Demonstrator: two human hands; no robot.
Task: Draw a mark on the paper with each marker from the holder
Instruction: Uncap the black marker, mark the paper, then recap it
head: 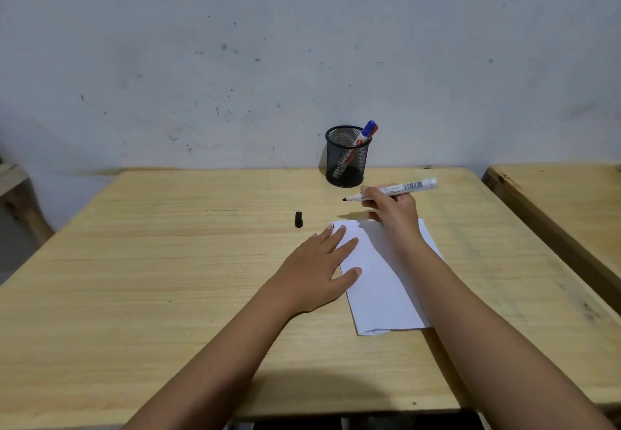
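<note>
Wooden table [168, 278], broad and mostly bare to the left, running up to a scuffed wall; a second table [571, 201] just off the right edge with a dark gap between. Plenty of open room left and front of the work; far less to the right, where the sheet lies close to the table's right side.

White paper [386, 281], folded, lying right of centre, its near end well short of the front edge. One short black mark [333, 225] near its far left corner, so apparently one marker used, judged from that stroke alone.

Left hand [316, 271] flat, fingers spread, pinning the sheet's left edge. Right hand [393, 211] raised over the far end of the sheet, fingers closed around an uncapped black marker [391, 189], tip pointing left and clear of the page.

Black mesh holder [346, 157] at the back near the wall, with a blue-capped marker [364, 134] leaning inside; possibly a red one beside it, hard to confirm. At least that one left to draw with.

Black cap [298, 219] loose on the wood, just left of the sheet's far corner, likely next to be fetched.
</note>
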